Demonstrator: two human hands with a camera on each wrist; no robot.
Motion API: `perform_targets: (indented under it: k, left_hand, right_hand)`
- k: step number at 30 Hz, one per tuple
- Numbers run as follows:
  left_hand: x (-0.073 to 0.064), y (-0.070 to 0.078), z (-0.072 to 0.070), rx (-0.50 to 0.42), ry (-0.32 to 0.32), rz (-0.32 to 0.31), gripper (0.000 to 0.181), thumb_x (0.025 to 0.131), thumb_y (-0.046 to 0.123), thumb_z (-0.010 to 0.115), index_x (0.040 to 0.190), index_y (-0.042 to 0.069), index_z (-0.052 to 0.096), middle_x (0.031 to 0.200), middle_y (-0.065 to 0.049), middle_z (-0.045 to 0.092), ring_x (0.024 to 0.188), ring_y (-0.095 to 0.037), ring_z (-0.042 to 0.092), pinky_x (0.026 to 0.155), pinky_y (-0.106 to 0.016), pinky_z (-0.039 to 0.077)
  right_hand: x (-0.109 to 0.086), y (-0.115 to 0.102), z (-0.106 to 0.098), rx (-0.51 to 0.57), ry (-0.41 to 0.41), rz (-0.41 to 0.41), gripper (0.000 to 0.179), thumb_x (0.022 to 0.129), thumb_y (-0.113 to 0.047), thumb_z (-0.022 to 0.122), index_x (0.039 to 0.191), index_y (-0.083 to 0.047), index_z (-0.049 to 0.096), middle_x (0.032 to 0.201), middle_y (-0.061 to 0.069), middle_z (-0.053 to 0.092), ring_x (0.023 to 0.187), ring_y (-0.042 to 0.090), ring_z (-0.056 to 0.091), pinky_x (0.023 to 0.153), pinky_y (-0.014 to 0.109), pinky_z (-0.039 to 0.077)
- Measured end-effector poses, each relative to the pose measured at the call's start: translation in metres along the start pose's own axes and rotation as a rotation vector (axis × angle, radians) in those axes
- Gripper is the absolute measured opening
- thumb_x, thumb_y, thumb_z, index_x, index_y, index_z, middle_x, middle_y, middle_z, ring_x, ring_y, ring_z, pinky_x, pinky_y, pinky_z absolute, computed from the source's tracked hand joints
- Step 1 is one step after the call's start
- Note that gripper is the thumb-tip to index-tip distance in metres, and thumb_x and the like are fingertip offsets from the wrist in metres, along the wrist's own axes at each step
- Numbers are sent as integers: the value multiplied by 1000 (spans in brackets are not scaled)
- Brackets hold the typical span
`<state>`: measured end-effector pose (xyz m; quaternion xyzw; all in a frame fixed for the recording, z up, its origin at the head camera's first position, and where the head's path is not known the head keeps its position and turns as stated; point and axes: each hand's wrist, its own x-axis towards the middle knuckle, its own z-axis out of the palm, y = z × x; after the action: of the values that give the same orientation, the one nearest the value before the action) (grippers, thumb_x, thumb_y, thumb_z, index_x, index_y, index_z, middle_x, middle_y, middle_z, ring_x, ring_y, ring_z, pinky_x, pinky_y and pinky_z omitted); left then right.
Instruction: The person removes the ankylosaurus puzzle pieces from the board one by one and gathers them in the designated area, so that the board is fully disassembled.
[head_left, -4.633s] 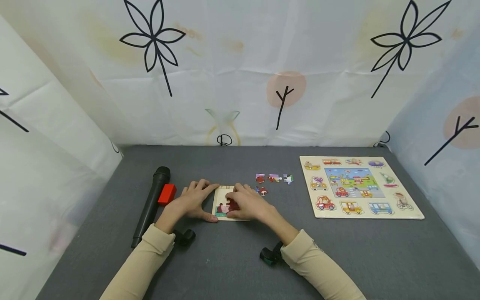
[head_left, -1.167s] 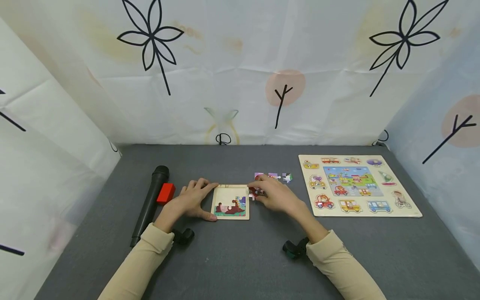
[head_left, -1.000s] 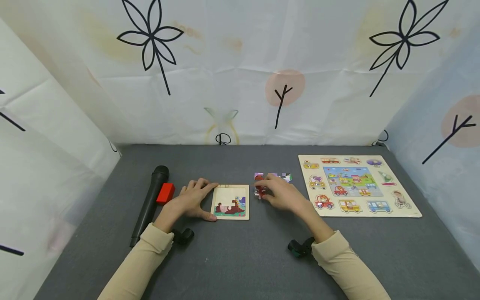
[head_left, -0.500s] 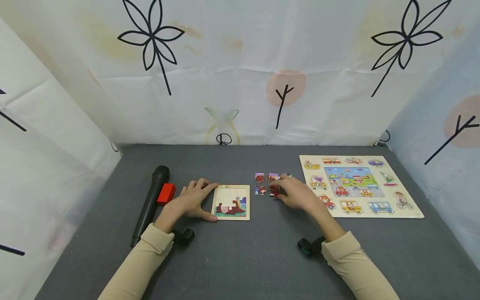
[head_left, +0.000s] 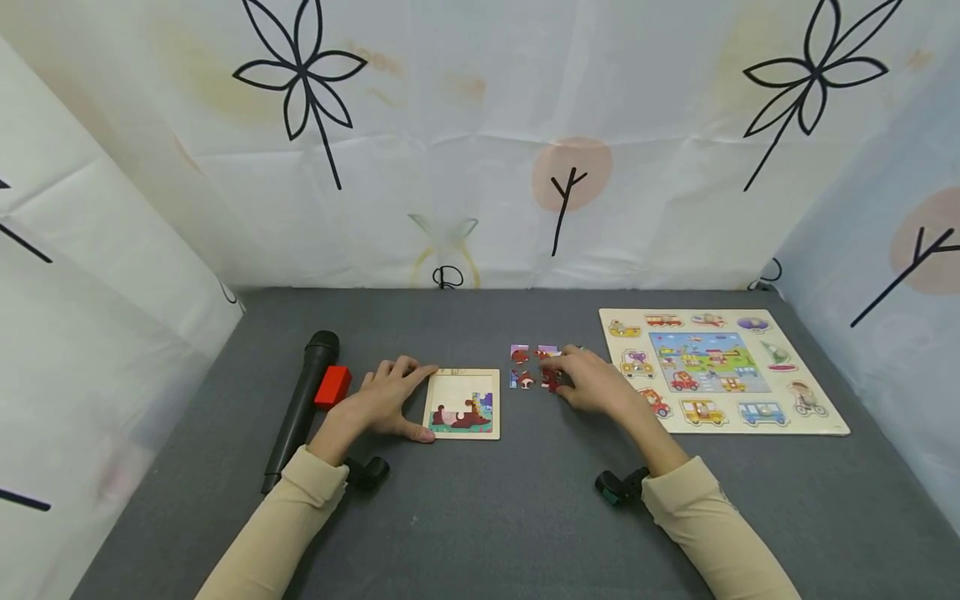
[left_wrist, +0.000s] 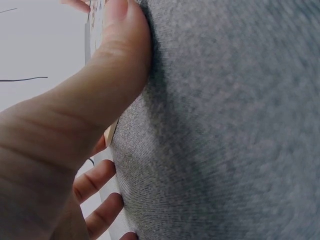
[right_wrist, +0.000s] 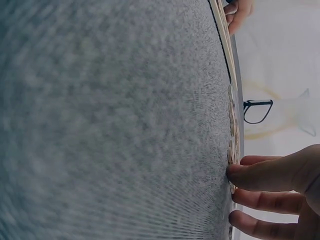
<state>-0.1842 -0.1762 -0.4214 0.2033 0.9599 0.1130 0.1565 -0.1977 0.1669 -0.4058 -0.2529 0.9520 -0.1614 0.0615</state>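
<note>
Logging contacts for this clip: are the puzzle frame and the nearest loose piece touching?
Apart: the head view shows grey table between the puzzle frame and that loose piece.

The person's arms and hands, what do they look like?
Beige sleeves with folded-looking cuffs cover both arms. A small black gadget sits at each wrist. The left hand and right hand wear no gloves.

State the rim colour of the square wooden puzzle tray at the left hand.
The square wooden puzzle tray's rim is pale beige, clearest in the head view.
</note>
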Motion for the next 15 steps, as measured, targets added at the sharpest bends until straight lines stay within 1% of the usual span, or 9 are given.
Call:
perform_targets:
  k: [2, 8, 11, 15]
  left_hand:
    - [0, 0, 0, 1, -1, 0, 108, 74, 61, 85, 159, 18, 34, 152, -18, 38, 133, -43, 37, 102, -60, 38]
    - [-1, 0, -1, 1, -4, -1, 108, 75, 61, 84, 159, 18, 34, 152, -18, 38, 134, -43, 37, 103, -60, 38]
    - [0, 0, -1, 0, -5, 2, 108, 75, 61, 84, 159, 18, 34, 152, -18, 38, 134, -43, 37, 103, -60, 38]
    - [0, 0, -1, 1, -8, 3, 107, 75, 61, 84, 159, 18, 34, 152, -18, 38, 134, -43, 37, 103, -60, 38]
  right_hand:
    - [1, 0, 0, 5, -20, 15, 40, 92, -6, 72, 132, -8, 69, 113, 14, 66, 95, 27, 61, 83, 48, 52]
    - [1, 0, 1, 2, -18, 23, 35, 93, -4, 70, 128, -9, 71, 117, 15, 66, 104, 32, 63, 90, 52, 52]
    - [1, -1, 1, -2, -16, 25, 35, 93, -5, 71, 128, -9, 72, 114, 13, 66, 99, 29, 62, 85, 49, 52]
    - [0, -2, 1, 1, -4, 16, 36, 92, -7, 73, 128, -9, 72, 108, 11, 65, 88, 22, 57, 77, 41, 50]
